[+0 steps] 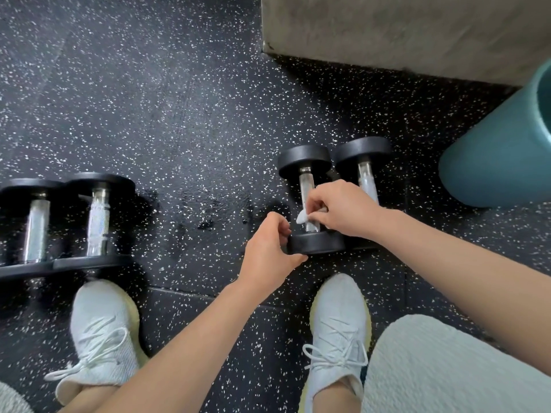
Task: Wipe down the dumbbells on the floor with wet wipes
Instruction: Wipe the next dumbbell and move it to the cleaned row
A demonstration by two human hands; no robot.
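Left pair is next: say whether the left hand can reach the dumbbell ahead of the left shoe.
Likely yes, once freed: the left hand grips the wiped dumbbell's near head, and only floor separates it from the target dumbbell.

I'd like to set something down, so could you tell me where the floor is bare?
Bare floor lies between the left dumbbell pair and the right dumbbell pair, and beyond them toward the concrete block. Crowded: around the left hand and right hand, and by the teal bin.

One wide-angle view only, from the person's head, facing steeply down at the floor [167,120]. It sits close above the dumbbells [304,162], with both shoes [337,323] in its lower half.
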